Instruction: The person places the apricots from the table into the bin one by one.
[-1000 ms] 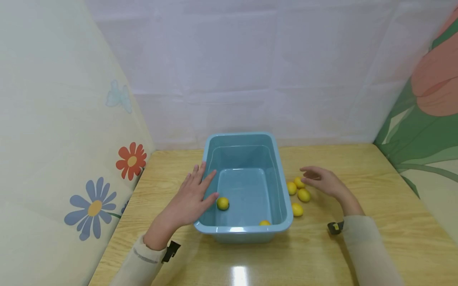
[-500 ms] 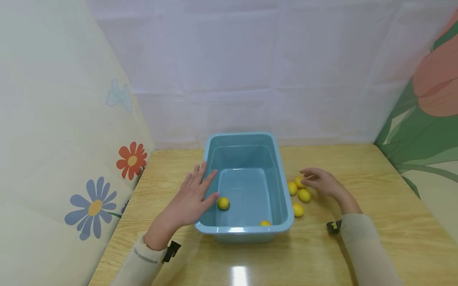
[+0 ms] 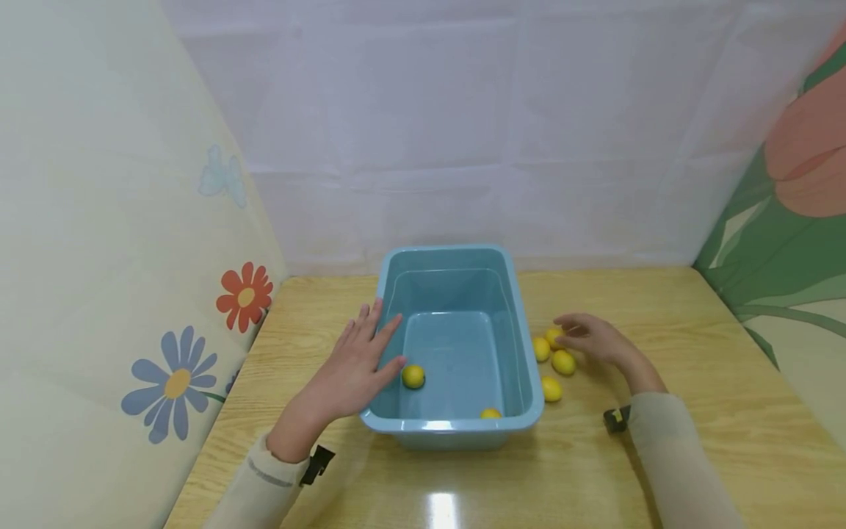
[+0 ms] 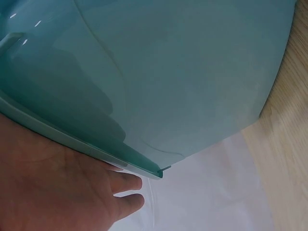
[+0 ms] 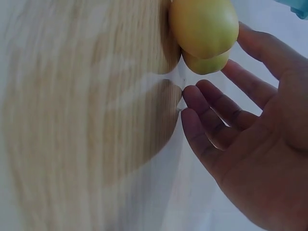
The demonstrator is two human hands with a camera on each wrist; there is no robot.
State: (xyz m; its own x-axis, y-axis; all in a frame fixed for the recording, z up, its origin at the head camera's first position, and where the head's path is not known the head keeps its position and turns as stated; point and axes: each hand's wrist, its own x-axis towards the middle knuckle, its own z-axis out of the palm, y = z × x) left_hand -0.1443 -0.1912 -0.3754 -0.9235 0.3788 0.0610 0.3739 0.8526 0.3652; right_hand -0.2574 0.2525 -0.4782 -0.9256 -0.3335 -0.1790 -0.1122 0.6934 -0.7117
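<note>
My left hand (image 3: pixel 353 367) lies with spread fingers over the left rim of a light blue plastic tub (image 3: pixel 452 425); the left wrist view shows the palm under the rim's edge (image 4: pixel 72 142). A yellow lemon (image 3: pixel 413 377) sits inside near those fingers, and another lemon (image 3: pixel 490 414) is half hidden by the front wall. Right of the tub, my right hand (image 3: pixel 598 342) hovers low, fingers loosely bent, thumb and fingertips right at the farthest lemon (image 3: pixel 552 336). Close by are a lemon (image 3: pixel 540 349), another lemon (image 3: pixel 563 362) and a nearer lemon (image 3: pixel 551 389).
A wooden table (image 3: pixel 661 316) carries everything. Behind it hangs a white cloth (image 3: pixel 423 147); a flower-patterned sheet (image 3: pixel 178 384) walls the left, and a sheet with a large tulip (image 3: pixel 806 162) the right. Each wrist wears a black strap mount (image 3: pixel 317 464).
The view has shifted very slightly. My right hand has dipped a little toward the lemons; the left hand stays on the tub rim, and the lemons lie as before.
</note>
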